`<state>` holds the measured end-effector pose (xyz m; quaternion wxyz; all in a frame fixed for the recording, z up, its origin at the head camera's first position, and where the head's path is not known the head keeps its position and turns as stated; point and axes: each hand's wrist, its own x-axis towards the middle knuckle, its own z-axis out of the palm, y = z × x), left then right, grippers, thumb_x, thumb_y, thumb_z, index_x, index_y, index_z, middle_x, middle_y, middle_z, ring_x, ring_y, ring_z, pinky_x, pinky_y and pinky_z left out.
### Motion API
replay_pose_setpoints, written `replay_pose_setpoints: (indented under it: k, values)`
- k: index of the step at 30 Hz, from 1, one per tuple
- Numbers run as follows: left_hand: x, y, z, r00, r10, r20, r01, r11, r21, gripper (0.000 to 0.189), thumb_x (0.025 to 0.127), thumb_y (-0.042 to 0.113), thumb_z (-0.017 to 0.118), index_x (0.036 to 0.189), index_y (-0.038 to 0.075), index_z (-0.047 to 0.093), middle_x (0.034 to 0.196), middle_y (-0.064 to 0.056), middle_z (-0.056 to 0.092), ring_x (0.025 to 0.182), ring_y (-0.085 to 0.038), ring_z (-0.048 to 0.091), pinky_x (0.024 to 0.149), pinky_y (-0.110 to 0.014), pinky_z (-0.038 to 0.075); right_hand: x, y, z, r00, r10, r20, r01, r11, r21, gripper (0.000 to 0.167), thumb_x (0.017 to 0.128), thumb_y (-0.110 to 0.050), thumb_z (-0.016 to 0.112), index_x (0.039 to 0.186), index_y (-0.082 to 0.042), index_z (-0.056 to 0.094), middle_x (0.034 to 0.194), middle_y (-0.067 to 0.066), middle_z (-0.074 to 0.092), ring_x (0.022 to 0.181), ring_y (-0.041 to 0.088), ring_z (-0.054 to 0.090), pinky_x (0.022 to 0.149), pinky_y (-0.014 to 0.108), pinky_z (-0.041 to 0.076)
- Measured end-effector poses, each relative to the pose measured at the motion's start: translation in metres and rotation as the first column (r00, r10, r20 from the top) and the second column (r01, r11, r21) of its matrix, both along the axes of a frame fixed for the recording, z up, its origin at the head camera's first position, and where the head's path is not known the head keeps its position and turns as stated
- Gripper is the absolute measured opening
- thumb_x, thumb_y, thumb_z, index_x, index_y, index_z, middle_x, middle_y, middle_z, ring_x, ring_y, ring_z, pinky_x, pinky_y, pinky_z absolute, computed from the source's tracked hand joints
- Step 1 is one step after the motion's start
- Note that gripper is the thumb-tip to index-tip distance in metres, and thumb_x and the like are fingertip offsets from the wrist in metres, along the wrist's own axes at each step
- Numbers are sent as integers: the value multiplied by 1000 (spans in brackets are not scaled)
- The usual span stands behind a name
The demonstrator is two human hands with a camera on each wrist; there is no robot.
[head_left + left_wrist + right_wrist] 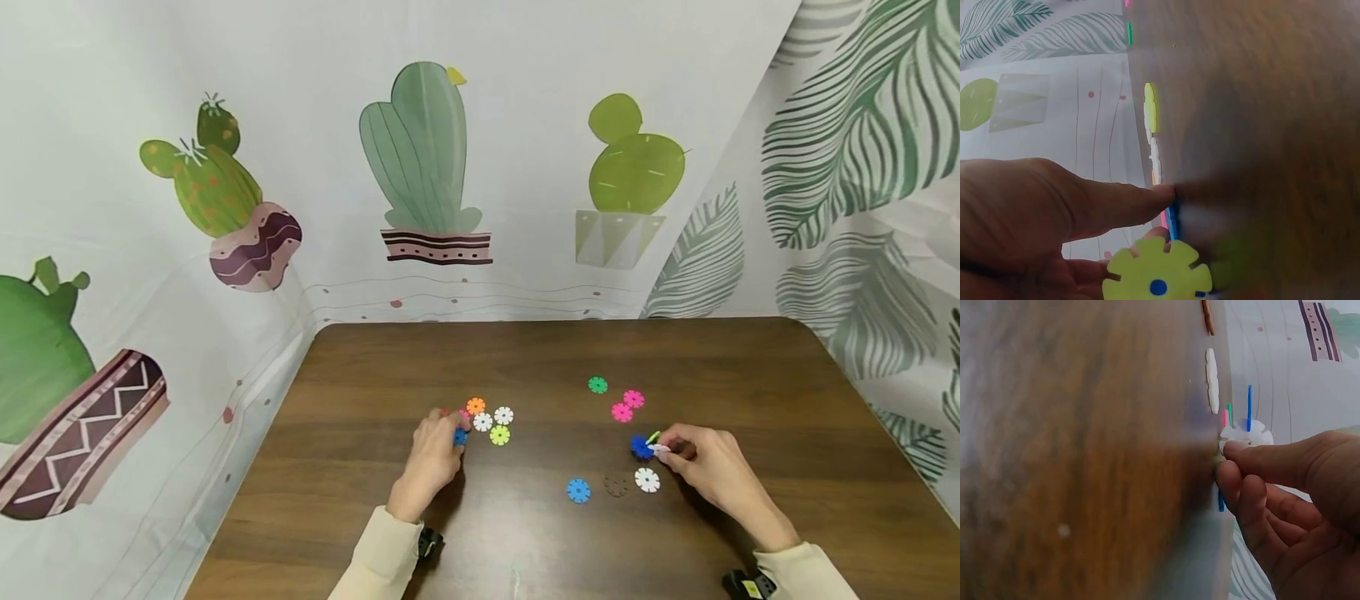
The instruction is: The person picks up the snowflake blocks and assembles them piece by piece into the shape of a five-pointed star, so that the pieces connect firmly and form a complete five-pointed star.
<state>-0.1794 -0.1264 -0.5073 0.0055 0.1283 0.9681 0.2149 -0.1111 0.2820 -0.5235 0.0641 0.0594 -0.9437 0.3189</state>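
Observation:
My right hand (708, 467) pinches a white notched disc (1254, 432) between thumb and fingers. A dark blue notched disc (642, 447) and a yellow-green one (653, 437) are close against it; in the right wrist view a blue disc (1249, 406) stands edge-on in the white one. My left hand (431, 454) pinches a blue notched disc (460, 436) by its edge, low at the table. In the left wrist view a yellow notched disc (1141, 269), blue showing through its hole, stands upright below the thumb; what supports it is hidden.
Beside the left hand lie orange (476, 406), white (503, 415) and yellow (499, 435) discs. Near the right hand are green (597, 385), pink (622, 412), light blue (578, 490), brown (617, 486) and white (647, 480) discs on the wooden table (525, 533). A patterned cloth (525, 167) hangs behind.

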Motion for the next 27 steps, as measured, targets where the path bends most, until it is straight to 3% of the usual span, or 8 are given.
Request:
replay_pose_setpoints:
  k: [6, 10, 13, 16, 20, 23, 27]
  values:
    - [-1, -2, -2, 1000, 12, -13, -11, 1000, 17, 29, 84, -9, 83, 108, 6, 75, 107, -19, 67, 95, -40, 67, 88, -57, 57, 3, -2, 3, 1000, -1, -8, 1, 1000, 20, 23, 84, -4, 89, 101, -15, 76, 92, -1, 79, 66, -3, 63, 60, 22, 53]
    - [-2, -3, -2, 1000, 9, -22, -9, 1000, -3, 29, 84, -8, 82, 108, 6, 75, 106, -19, 69, 93, -37, 66, 87, -55, 57, 6, 4, 5, 996, -27, -80, 31, 998, 52, 26, 83, -2, 88, 105, -12, 77, 92, 0, 79, 64, -4, 61, 59, 23, 51]
    - [-1, -3, -1, 1000, 17, -12, -18, 1000, -23, 30, 85, -6, 83, 110, 8, 75, 107, -18, 69, 93, -36, 66, 83, -53, 59, 3, 10, 4, 992, -37, -121, 50, 993, 107, 27, 85, 2, 84, 109, -8, 78, 92, 3, 78, 68, 4, 62, 60, 29, 49]
    - [-1, -4, 0, 999, 36, 17, -35, 999, -38, 29, 88, -2, 83, 113, 10, 75, 111, -17, 69, 96, -35, 65, 80, -52, 61, -1, 15, 2, 995, -21, -96, 36, 987, 159, 29, 89, 0, 80, 118, -7, 77, 99, 11, 77, 75, 17, 65, 62, 37, 48]
    - [-1, -3, 1, 997, 53, 57, -51, 998, -44, 29, 90, 2, 84, 116, 11, 75, 117, -18, 68, 101, -35, 65, 79, -53, 63, -4, 16, 0, 1000, 17, 19, -20, 983, 184, 35, 94, -8, 79, 129, -10, 75, 109, 18, 72, 79, 22, 63, 60, 38, 47]
    - [-1, -3, 1, 996, 59, 64, -56, 997, -44, 28, 89, 4, 85, 114, 11, 75, 117, -18, 68, 102, -35, 64, 79, -53, 63, -5, 15, 0, 998, 29, 63, -40, 981, 189, 34, 93, -10, 82, 127, -12, 75, 109, 18, 68, 81, 22, 63, 60, 40, 49]
    - [-2, -5, 0, 997, 55, 45, -54, 998, -37, 27, 88, 4, 86, 110, 11, 73, 113, -17, 68, 99, -33, 64, 78, -52, 63, -7, 14, 2, 998, 12, 68, -24, 983, 183, 27, 91, -8, 83, 116, -11, 74, 110, 18, 67, 87, 30, 67, 65, 52, 56]
